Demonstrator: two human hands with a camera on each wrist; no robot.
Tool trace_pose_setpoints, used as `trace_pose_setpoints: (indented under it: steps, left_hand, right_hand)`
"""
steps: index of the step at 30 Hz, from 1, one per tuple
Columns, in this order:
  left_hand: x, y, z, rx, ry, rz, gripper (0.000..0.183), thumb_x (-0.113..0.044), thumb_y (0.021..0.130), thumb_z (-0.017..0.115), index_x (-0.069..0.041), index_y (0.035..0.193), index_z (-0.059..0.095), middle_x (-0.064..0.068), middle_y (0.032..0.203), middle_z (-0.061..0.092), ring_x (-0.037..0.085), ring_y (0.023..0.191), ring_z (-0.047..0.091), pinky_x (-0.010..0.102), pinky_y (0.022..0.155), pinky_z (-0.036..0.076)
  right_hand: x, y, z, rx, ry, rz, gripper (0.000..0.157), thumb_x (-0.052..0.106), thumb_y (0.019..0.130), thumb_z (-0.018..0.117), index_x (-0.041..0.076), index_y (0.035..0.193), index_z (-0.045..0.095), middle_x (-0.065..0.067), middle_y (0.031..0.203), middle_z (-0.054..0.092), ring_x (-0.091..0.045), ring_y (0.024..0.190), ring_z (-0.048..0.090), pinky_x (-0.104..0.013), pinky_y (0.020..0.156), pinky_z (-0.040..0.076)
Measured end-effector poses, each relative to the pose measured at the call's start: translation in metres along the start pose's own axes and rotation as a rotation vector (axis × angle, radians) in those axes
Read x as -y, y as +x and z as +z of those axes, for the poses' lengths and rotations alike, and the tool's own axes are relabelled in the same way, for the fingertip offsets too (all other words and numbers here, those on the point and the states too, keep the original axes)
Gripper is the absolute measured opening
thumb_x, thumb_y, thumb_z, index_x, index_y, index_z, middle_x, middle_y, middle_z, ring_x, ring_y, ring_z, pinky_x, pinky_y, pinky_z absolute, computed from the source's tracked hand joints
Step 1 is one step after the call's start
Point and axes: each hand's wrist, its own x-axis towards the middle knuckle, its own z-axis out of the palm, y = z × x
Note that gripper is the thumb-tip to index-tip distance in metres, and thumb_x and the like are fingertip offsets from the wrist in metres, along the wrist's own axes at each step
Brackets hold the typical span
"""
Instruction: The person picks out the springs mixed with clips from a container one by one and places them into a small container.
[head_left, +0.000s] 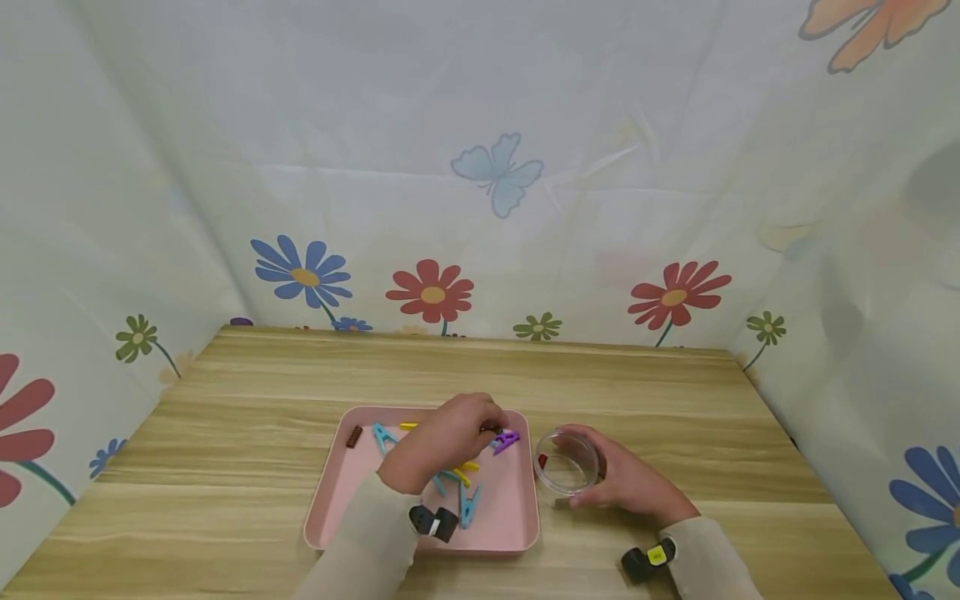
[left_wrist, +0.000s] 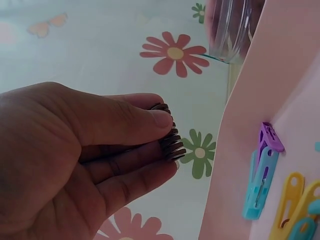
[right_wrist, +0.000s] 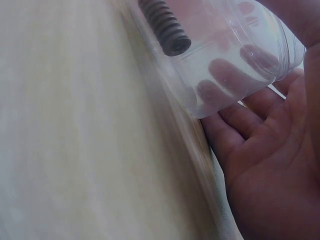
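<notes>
Over the right side of a pink tray, my left hand pinches a small dark brown ribbed piece between thumb and fingers. Below it in the tray lie a purple clothespin, a light blue clothespin and a yellow clothespin. My right hand grips a clear round jar from its right side, beside the tray on the table. Inside the jar lies a ribbed cylinder, reddish brown in the head view.
Another brown ribbed piece lies in the tray's far left corner. The tray rests on a wood-grain table. A flower-printed curtain stands behind the table and along both sides.
</notes>
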Motion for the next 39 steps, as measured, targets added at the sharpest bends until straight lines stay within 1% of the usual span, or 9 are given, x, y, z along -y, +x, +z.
trace_pose_setpoints:
  steps: [6, 11, 15, 18, 22, 26, 28, 33, 39]
  left_hand:
    - [-0.005, -0.001, -0.002, -0.003, 0.005, -0.002, 0.021, -0.011, 0.094, 0.061, -0.013, 0.113, 0.071, -0.005, 0.099, 0.063, 0.007, 0.087, 0.057, 0.025, 0.081, 0.053]
    - [-0.009, -0.002, -0.004, -0.014, 0.013, 0.027, 0.021, -0.012, 0.094, 0.061, -0.013, 0.112, 0.072, -0.005, 0.099, 0.064, 0.008, 0.088, 0.057, 0.026, 0.082, 0.053]
    - [-0.012, -0.001, -0.004, -0.019, 0.031, 0.05, 0.019, -0.012, 0.095, 0.06, -0.019, 0.108, 0.072, -0.007, 0.095, 0.062, 0.007, 0.083, 0.055, 0.023, 0.076, 0.049]
    - [-0.014, -0.001, -0.004, -0.016, 0.033, 0.05, 0.02, -0.012, 0.096, 0.059, -0.023, 0.106, 0.072, -0.008, 0.093, 0.061, 0.007, 0.08, 0.053, 0.021, 0.073, 0.047]
    - [-0.018, 0.0, -0.003, -0.006, 0.017, 0.049, 0.019, -0.013, 0.094, 0.062, -0.021, 0.108, 0.072, -0.007, 0.097, 0.061, 0.007, 0.083, 0.054, 0.021, 0.075, 0.05]
    - [-0.022, -0.001, -0.001, -0.006, 0.031, 0.088, 0.018, -0.015, 0.094, 0.063, -0.017, 0.109, 0.072, -0.005, 0.1, 0.063, 0.006, 0.087, 0.057, 0.021, 0.08, 0.052]
    - [-0.023, -0.001, 0.0, -0.006, 0.04, 0.105, 0.017, -0.015, 0.094, 0.063, -0.016, 0.108, 0.072, -0.005, 0.1, 0.063, 0.006, 0.087, 0.058, 0.021, 0.08, 0.052]
    - [-0.026, -0.001, 0.002, -0.008, 0.052, 0.122, 0.018, -0.016, 0.094, 0.063, -0.014, 0.109, 0.072, -0.004, 0.101, 0.063, 0.006, 0.088, 0.059, 0.021, 0.08, 0.052]
    - [-0.027, -0.001, 0.005, -0.003, 0.062, 0.131, 0.019, -0.018, 0.096, 0.061, -0.017, 0.112, 0.071, -0.006, 0.102, 0.063, 0.005, 0.09, 0.059, 0.021, 0.081, 0.052]
  right_hand:
    - [0.001, 0.0, 0.0, -0.008, -0.009, 0.008, 0.088, 0.028, 0.069, 0.088, 0.036, 0.141, 0.038, 0.004, 0.144, 0.051, -0.021, 0.14, 0.039, -0.01, 0.106, 0.026]
    - [0.0, 0.0, 0.0, -0.007, 0.0, -0.001, 0.089, 0.027, 0.068, 0.088, 0.034, 0.141, 0.038, 0.003, 0.144, 0.051, -0.022, 0.14, 0.039, -0.01, 0.106, 0.026]
    - [-0.003, 0.0, 0.0, 0.007, 0.029, -0.002, 0.087, 0.025, 0.07, 0.087, 0.033, 0.141, 0.039, 0.002, 0.145, 0.05, -0.023, 0.14, 0.039, -0.01, 0.105, 0.028]
    - [-0.005, 0.0, 0.0, 0.015, 0.046, -0.001, 0.086, 0.024, 0.071, 0.087, 0.032, 0.142, 0.038, 0.002, 0.145, 0.05, -0.023, 0.14, 0.039, -0.01, 0.105, 0.03]
    - [-0.006, 0.001, -0.001, 0.018, 0.045, -0.015, 0.086, 0.023, 0.072, 0.086, 0.03, 0.143, 0.038, 0.002, 0.144, 0.05, -0.023, 0.139, 0.04, -0.012, 0.105, 0.033]
    - [-0.006, 0.001, -0.001, 0.022, 0.038, -0.026, 0.086, 0.023, 0.073, 0.085, 0.03, 0.144, 0.037, 0.002, 0.145, 0.05, -0.019, 0.139, 0.041, -0.012, 0.104, 0.033]
    - [-0.007, 0.001, -0.001, 0.023, 0.039, -0.03, 0.086, 0.023, 0.073, 0.085, 0.029, 0.144, 0.037, 0.002, 0.145, 0.05, -0.018, 0.139, 0.041, -0.012, 0.105, 0.033]
    - [-0.008, 0.002, -0.001, 0.025, 0.049, -0.038, 0.087, 0.022, 0.072, 0.086, 0.025, 0.145, 0.037, 0.001, 0.145, 0.049, -0.018, 0.139, 0.04, -0.01, 0.105, 0.031]
    - [-0.008, 0.002, 0.0, 0.023, 0.056, -0.027, 0.085, 0.022, 0.072, 0.086, 0.03, 0.143, 0.039, 0.002, 0.146, 0.048, -0.015, 0.14, 0.039, -0.009, 0.105, 0.029]
